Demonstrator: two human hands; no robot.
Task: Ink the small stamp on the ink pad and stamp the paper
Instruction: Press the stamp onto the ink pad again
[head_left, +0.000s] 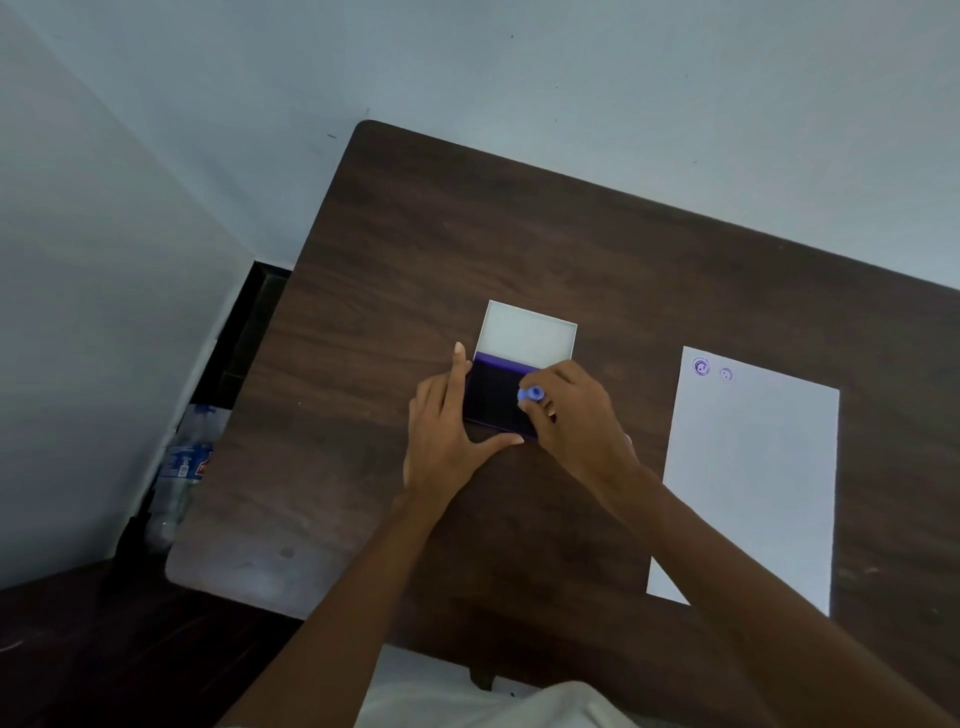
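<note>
An open ink pad (493, 395) with a dark purple inking surface lies mid-table, its white lid (527, 332) folded back behind it. My right hand (582, 421) grips a small blue stamp (531, 394) and holds it down on the pad's right side. My left hand (441, 431) lies flat against the pad's left and front edges, index finger stretched along its side and thumb along its front. A white sheet of paper (753, 478) lies to the right, with two purple round stamp marks (712, 370) near its far left corner.
The dark wooden table (467, 234) stands against a pale wall, its left edge near a corner. A plastic water bottle (182, 467) stands on the floor left of the table. A dark surface fills the lower left.
</note>
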